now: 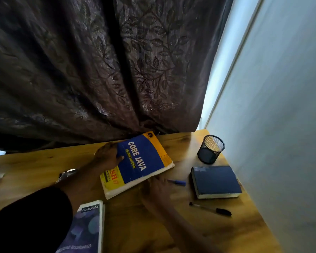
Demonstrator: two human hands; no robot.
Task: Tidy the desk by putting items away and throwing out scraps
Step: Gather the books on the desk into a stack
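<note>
Both hands are holding the Core Java book [140, 161] on the wooden bench [181, 225]: the left hand [108, 156] is gripping its far-left edge, thumb on the cover, while the right hand [158, 187] is touching its near edge, its grip unclear. A blue pen [178, 182] is lying beside a dark blue book [215, 181], a mesh pen cup [211, 148] standing beyond.

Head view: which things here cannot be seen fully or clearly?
- Classmate notebook: cut off by the bottom edge.
- Core Java book: lower cover text partly hidden by the left hand.
- Right hand: fingertips hidden under the book.
- Crumpled scrap: blurred, behind the left forearm.
</note>
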